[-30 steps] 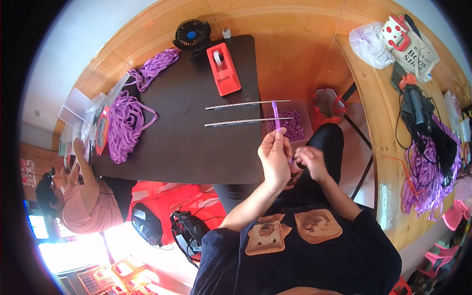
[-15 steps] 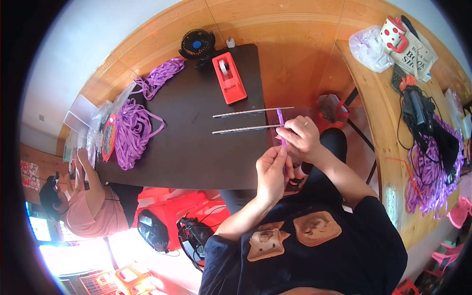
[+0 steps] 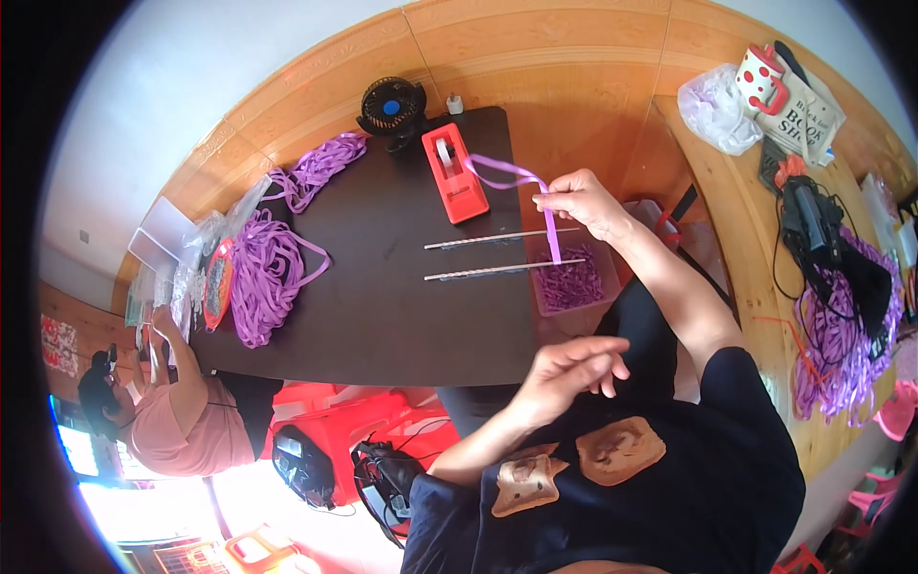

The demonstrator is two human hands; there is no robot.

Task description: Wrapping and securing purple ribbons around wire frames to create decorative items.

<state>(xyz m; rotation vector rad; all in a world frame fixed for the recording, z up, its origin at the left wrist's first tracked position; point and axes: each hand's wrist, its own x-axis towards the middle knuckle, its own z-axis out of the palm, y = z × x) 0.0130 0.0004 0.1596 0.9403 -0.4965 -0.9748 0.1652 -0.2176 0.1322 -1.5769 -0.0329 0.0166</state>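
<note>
Two thin rods [image 3: 478, 274] lie side by side on the dark table, and their right ends stick out past its edge. A purple ribbon [image 3: 553, 230] runs over the rods near those ends; whether it wraps round them I cannot tell. Beyond the rods, my right hand [image 3: 585, 203] pinches this ribbon. A loose length of it arcs leftward toward the red tape dispenser [image 3: 455, 177]. Close to my body, my left hand [image 3: 572, 375] is open with fingers stretched out, holding nothing. Beneath the rod ends sits a pinkish box [image 3: 572, 308] of purple ribbon scraps.
Piles of purple ribbon [image 3: 263, 273] lie on the table's left side, near a black fan [image 3: 392, 107] at the back. A co-worker [image 3: 182, 421] sits at the far left. On the right, a wooden table [image 3: 732, 191] carries a bag, a mug, cables and more ribbon.
My left hand has let go of the ribbon and drawn back toward my body. My right hand has moved up and away, and a ribbon length now swings out leftward. The scrap box shows more fully.
</note>
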